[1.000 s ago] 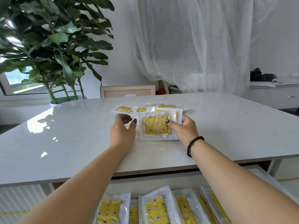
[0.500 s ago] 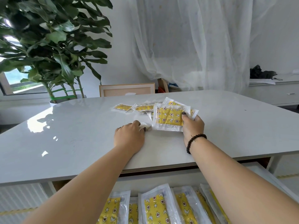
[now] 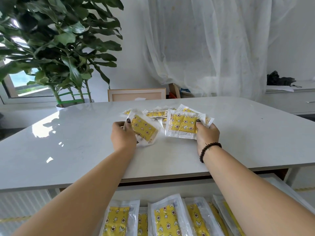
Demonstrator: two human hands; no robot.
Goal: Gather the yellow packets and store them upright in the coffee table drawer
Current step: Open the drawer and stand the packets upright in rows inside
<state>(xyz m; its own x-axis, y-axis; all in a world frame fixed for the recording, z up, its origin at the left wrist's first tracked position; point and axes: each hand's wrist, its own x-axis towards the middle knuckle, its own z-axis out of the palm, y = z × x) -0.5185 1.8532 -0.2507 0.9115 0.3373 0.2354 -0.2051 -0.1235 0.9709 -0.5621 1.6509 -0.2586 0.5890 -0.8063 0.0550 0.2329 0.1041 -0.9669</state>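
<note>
- We had our left hand (image 3: 123,133) clamped on one yellow packet (image 3: 144,129), thumb on top, with the packet tilted and its lower corner touching the white coffee table (image 3: 68,150).
- Our right hand (image 3: 207,133) gripped a small stack of packets (image 3: 183,126) by its right edge, thumb pressed on the top one. The stack was lifted at an angle, so we could see the printed face pretty well. At least one more wrapper edge poked out behind it.
- Between and behind both hands there was a loose pile of leftover packets (image 3: 156,114) lying flat on the tabletop, overlapping each other. Couldn't count them tbh.
- Down below the table edge the drawer (image 3: 170,188) stood open, and a row of stored packets (image 3: 167,220) sat in it standing on edge, leaning side by side.
- We wore a dark beaded bracelet (image 3: 208,150) on the right wrist.
- A big leafy plant (image 3: 56,43) stood beyond the table's far left corner, and a sheer curtain (image 3: 213,48) hung behind.
</note>
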